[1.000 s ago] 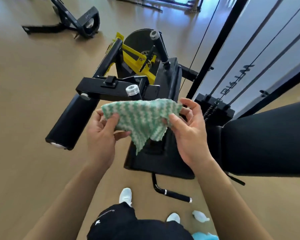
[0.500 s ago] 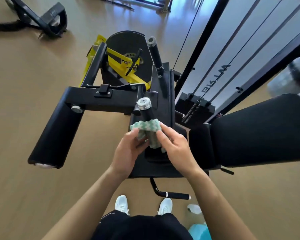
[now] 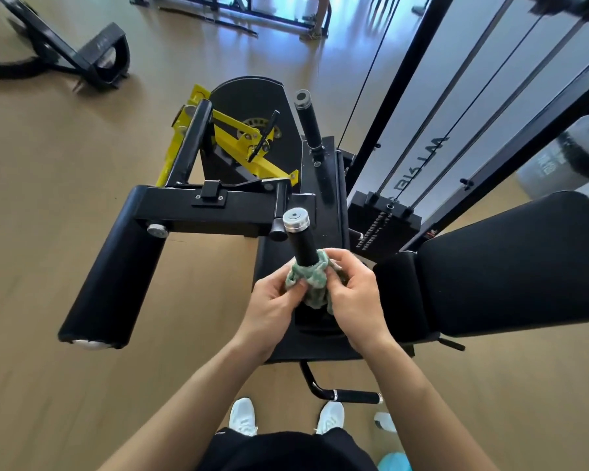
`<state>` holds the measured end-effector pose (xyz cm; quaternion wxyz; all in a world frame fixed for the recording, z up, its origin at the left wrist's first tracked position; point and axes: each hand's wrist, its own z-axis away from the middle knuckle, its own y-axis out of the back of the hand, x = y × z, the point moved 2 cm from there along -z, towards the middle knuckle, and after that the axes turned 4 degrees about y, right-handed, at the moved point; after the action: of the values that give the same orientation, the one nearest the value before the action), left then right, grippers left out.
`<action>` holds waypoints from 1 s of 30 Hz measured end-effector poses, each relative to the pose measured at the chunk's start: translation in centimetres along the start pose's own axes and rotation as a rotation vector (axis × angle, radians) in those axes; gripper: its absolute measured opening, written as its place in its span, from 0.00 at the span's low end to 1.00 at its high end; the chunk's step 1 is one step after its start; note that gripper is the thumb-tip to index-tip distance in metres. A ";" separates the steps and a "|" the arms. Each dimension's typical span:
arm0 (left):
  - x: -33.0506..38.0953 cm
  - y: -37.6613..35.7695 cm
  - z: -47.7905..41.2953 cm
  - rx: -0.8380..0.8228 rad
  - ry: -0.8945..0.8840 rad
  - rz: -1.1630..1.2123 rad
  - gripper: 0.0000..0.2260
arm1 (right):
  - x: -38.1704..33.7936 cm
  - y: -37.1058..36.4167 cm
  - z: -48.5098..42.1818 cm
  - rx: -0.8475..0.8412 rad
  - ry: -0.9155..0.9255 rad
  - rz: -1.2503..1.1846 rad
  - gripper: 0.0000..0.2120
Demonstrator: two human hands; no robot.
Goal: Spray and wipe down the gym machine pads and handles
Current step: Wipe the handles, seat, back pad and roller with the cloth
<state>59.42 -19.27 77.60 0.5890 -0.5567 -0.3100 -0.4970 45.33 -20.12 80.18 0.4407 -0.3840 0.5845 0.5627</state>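
Both hands, left hand (image 3: pixel 272 309) and right hand (image 3: pixel 352 299), grip a green cloth (image 3: pixel 312 283) bunched round the base of an upright black handle (image 3: pixel 301 243); back pad (image 3: pixel 510 266) alongside.

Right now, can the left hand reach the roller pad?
Probably yes: nothing stands between the left hand and the roller pad on its side, though it first has to free the cloth wrapped round the near handle.

Tan wood floor (image 3: pixel 48 249) under everything I saw. Black machine (image 3: pixel 201 209) stood on it, white shoes (image 3: pixel 242 416) just in front. Second black frame (image 3: pixel 92 52) sat far left. Small white object (image 3: pixel 385 421) lay beside the shoes.
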 end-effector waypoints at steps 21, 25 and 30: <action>-0.3 -0.3 0.1 0.070 -0.172 -0.258 0.16 | 0.3 -0.9 1.0 -0.004 0.073 -0.112 0.18; 1.0 -0.5 -0.1 0.081 -0.184 -0.247 0.14 | -0.7 -1.1 0.5 0.015 0.080 -0.116 0.17; 5.0 -0.2 -0.8 0.190 -0.322 -0.215 0.18 | -4.3 -1.8 -1.6 0.016 0.232 -0.139 0.17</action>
<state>60.60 -21.22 82.10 0.5253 -0.5348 -0.5030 -0.4301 48.31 -22.03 83.66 0.4110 -0.4827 0.6079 0.4780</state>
